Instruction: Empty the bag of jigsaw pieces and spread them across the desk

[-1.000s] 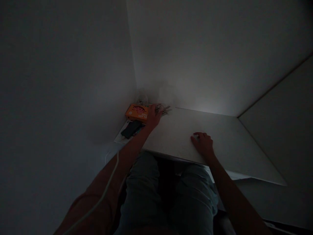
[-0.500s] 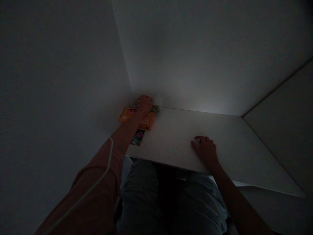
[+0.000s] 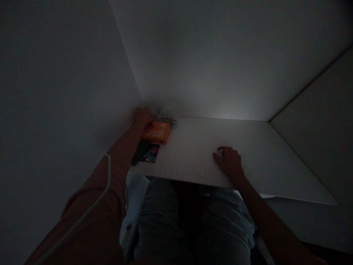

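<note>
The scene is very dark. My left hand (image 3: 142, 117) reaches into the far left corner of a white table (image 3: 198, 154), behind an orange box (image 3: 156, 132). Its fingers are in shadow, so I cannot see what they touch or hold. A pale bundle of thin items (image 3: 166, 113) lies just right of that hand, against the back wall. My right hand (image 3: 229, 162) rests on the table top near the front edge, fingers curled down and holding nothing. A small colourful card (image 3: 150, 154) and a dark flat object (image 3: 140, 151) lie in front of the box.
Walls close in on the left, the back and the right of the table. A thin white cable (image 3: 82, 217) runs along my left arm. My knees (image 3: 190, 224) sit under the table's front edge.
My left hand has moved left from the bundle into the corner behind the orange box. The view has shifted a little. My right hand has stayed in place.
</note>
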A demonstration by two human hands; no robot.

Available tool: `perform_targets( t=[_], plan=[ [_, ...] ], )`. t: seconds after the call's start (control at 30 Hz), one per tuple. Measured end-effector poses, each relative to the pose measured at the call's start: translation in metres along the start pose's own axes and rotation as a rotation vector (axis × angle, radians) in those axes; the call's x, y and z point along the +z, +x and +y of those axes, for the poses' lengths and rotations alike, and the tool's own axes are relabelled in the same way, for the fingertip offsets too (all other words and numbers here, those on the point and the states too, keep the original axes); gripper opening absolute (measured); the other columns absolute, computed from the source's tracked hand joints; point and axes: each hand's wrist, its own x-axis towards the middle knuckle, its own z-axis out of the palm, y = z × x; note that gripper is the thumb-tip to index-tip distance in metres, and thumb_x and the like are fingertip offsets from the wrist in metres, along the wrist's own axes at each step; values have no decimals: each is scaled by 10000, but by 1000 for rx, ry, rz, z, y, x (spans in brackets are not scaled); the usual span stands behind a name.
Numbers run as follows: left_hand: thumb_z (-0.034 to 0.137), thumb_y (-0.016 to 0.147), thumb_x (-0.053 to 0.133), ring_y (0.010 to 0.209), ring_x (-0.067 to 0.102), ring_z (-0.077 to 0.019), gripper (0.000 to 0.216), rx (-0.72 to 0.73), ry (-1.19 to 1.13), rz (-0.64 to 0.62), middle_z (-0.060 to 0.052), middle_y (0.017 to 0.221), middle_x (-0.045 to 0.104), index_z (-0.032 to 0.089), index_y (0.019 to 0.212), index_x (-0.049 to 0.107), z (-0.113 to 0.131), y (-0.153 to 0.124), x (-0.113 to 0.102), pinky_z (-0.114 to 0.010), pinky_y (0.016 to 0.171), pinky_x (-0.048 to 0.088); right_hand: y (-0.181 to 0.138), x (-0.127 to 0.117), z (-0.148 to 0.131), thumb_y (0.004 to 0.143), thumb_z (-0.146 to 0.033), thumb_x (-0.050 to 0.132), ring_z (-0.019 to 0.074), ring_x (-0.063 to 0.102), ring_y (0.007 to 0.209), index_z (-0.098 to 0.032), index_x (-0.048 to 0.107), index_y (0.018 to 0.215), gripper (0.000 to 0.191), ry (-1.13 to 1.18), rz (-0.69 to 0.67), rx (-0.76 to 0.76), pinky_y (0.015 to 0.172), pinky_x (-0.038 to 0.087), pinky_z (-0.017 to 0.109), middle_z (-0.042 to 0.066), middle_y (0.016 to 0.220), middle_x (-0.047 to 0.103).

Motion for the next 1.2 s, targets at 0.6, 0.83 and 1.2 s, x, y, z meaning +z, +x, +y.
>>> perform_targets(
  t=[0.6, 0.83, 1.2],
  plan=[
    [156, 1136, 578, 1222, 579, -180, 31, 270, -197, 386, -66, 1277, 649, 174, 1160, 585, 76, 37, -76, -433, 1228, 444, 0, 0, -3, 1034, -489, 510, 465, 629, 1248, -255, 666, 1333, 411, -23, -1, 19, 1076, 472, 649, 227, 1352, 691],
    [110, 1035, 747, 1082, 670, -186, 215, 383, -395, 367, -66, 1224, 648, 207, 1152, 595, 142, 20, -96, -387, 1041, 571, -1, -4, -5, 994, -496, 526, 505, 644, 1208, -243, 697, 1258, 404, 46, 38, -14, 1043, 472, 697, 260, 1311, 702],
    [234, 999, 763, 948, 755, -178, 197, 501, -597, -68, -26, 1069, 707, 209, 1156, 647, 236, -75, -49, -355, 878, 642, -1, -7, -6, 960, -508, 613, 471, 641, 1244, -244, 660, 1274, 413, 97, 40, 0, 1075, 471, 655, 241, 1327, 704]
  ],
)
